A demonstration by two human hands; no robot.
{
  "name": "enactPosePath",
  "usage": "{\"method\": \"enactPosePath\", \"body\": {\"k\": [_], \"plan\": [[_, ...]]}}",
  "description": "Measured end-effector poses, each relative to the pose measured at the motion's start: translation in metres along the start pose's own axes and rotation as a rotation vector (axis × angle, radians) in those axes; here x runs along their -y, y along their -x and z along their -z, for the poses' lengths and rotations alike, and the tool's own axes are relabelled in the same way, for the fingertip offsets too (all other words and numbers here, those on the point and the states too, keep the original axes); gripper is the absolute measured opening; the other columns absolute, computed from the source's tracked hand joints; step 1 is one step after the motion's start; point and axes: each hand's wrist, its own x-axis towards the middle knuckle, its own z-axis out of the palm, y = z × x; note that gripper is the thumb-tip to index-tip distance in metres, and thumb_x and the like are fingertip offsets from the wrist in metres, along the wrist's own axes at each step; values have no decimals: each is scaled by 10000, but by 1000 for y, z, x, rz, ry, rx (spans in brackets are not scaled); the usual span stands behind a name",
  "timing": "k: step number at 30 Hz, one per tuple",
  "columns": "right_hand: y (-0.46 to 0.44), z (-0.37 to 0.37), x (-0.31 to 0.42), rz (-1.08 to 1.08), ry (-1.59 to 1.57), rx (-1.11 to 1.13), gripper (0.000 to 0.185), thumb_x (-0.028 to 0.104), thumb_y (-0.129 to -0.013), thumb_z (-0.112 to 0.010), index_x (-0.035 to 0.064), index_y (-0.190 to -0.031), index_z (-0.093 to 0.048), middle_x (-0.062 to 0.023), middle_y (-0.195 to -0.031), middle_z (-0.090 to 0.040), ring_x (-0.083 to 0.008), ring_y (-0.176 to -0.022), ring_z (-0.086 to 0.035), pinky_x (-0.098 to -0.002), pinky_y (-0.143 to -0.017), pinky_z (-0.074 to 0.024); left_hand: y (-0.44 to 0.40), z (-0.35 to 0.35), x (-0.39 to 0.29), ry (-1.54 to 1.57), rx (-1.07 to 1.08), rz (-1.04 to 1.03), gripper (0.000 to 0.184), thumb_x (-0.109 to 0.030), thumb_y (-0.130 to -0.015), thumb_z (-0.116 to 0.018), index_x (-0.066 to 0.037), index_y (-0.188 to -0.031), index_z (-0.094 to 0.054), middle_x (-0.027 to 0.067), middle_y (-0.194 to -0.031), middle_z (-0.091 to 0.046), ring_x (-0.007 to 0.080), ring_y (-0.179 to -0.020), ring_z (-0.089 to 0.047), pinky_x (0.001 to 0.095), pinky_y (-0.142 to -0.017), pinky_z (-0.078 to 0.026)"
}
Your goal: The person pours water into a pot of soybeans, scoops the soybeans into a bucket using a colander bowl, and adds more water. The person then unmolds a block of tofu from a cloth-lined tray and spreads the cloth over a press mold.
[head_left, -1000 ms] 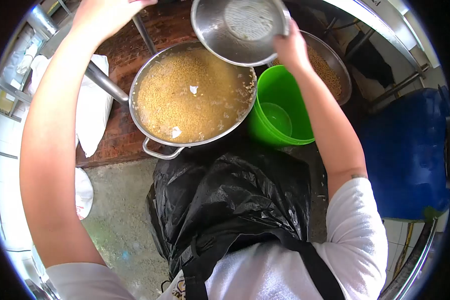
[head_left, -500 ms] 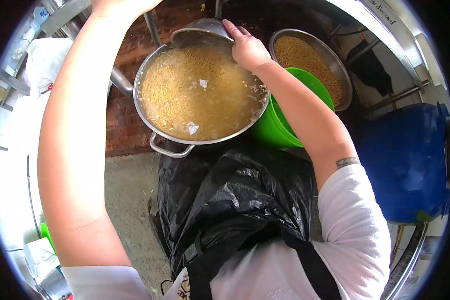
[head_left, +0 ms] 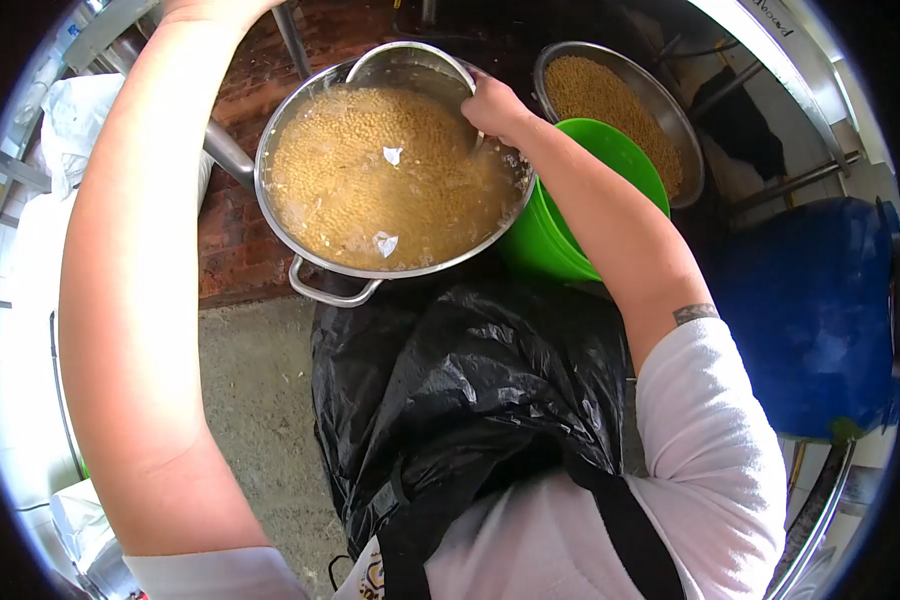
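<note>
A large metal pot (head_left: 280,235) holds pale yellow grains or beans in cloudy water, with two small white scraps floating on top. My right hand (head_left: 495,108) is closed on the right rim of a metal colander (head_left: 410,62), which is tilted and partly sunk at the pot's far side. My left arm stretches up along the left. Only the base of my left hand (head_left: 220,8) shows at the top edge; its fingers are out of frame. A green bucket (head_left: 560,235) stands right of the pot, under my right forearm.
Behind the bucket, a metal basin (head_left: 692,150) contains more of the yellow grains. A blue barrel (head_left: 810,320) stands at the right. Metal legs and bars (head_left: 292,45) rise near the pot. A black plastic apron (head_left: 460,370) covers my lap.
My right hand has lowered the colander from above the far rim into the water, its mouth now turned more toward me. The view has shifted slightly.
</note>
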Motion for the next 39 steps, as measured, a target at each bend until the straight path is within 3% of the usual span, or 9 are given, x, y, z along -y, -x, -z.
{"method": "enactPosePath", "body": {"k": [6, 8, 12, 15, 17, 20, 30, 39], "plan": [[-27, -32, -40, 4, -189, 6, 614, 54, -857, -555, 103, -1469, -547, -198, -1303, -670, -346, -1188, -651, -456, -832, -583, 4, -1, -2, -19, 18, 36, 267, -270, -734, -750, -71, -852, -616, 151, -830, -691, 368, -861, -691, 474, -789, -555], [15, -16, -8, -135, -244, 72, 531, 33, -871, -565, 47, -1401, -583, -168, -1255, -675, -372, -1147, -657, -492, -820, -575, 4, 0, -2, -20, 19, 24, 268, -270, -732, -749, -72, -851, -613, 153, -826, -689, 370, -859, -690, 477, -784, -554], [8, -24, -19, -202, -272, 78, 428, 5, -886, -565, -5, -1311, -614, -168, -1196, -663, -397, -1118, -652, -526, -755, -603, 4, 5, -7, -30, 16, 47, 265, -271, -726, -749, -77, -828, -601, 153, -809, -680, 371, -844, -684, 478, -774, -550], [16, -27, -20, -294, -474, 98, 377, -25, -886, -557, -50, -1258, -609, -204, -1191, -637, -423, -1089, -659, -556, -701, -645, 4, 4, -8, -31, 10, 41, 262, -269, -721, -748, -78, -812, -594, 150, -796, -673, 373, -828, -678, 480, -763, -546], [24, -27, -22, -306, -632, 124, 349, -54, -835, -582, -70, -1184, -586, -201, -1100, -611, -399, -934, -697, -542, -677, -664, 4, 4, -8, -38, -10, 34, 260, -266, -718, -748, -79, -806, -590, 148, -790, -668, 374, -819, -673, 481, -756, -543], [31, -31, -26, -320, -786, 93, 345, -63, -880, -539, -122, -1220, -544, -258, -1207, -569, -463, -970, -682, -609, -671, -669, 4, 3, -5, -13, -9, 33, 255, -256, -715, -749, -78, -806, -591, 148, -788, -663, 377, -810, -667, 483, -747, -536], [57, -33, -28, -381, -1057, 131, 364, -89, -872, -471, -142, -1232, -486, -274, -1187, -529, -501, -873, -677, -604, -639, -672, 4, 0, -5, 0, -58, 2, 228, -233, -732, -734, -75, -791, -581, 152, -794, -659, 380, -807, -663, 481, -735, -528], [85, -18, -25, -435, -1206, 10, 357, -82, -882, -448, -161, -1229, -443, -298, -1158, -518, -526, -803, -685, -604, -624, -670, 3, 9, -18, 4, -90, 22, 194, -219, -747, -719, -86, -786, -583, 147, -794, -657, 377, -816, -663, 482, -735, -523]]}}
